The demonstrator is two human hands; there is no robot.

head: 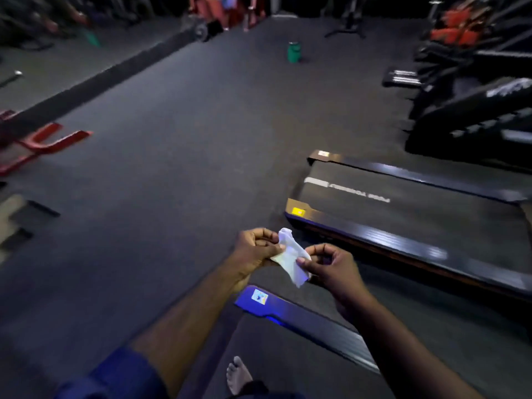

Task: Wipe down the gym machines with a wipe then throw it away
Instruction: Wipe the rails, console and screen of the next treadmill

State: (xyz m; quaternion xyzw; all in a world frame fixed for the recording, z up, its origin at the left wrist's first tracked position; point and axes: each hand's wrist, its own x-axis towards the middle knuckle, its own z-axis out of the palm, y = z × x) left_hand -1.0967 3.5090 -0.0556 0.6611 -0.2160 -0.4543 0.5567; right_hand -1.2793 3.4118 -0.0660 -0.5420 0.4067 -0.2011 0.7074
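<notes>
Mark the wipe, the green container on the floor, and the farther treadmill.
wipe [291, 253]: head view, middle of the white sheet.
green container [294, 53]: head view, its side wall.
farther treadmill [403, 205]: head view, bare belt.

Dim room, dark grey floor [172, 168], red frame [43, 142] at left, green container [293, 52] far off

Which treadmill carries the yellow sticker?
The farther treadmill, at the right; the near treadmill underfoot bears only a pale sticker.
</notes>
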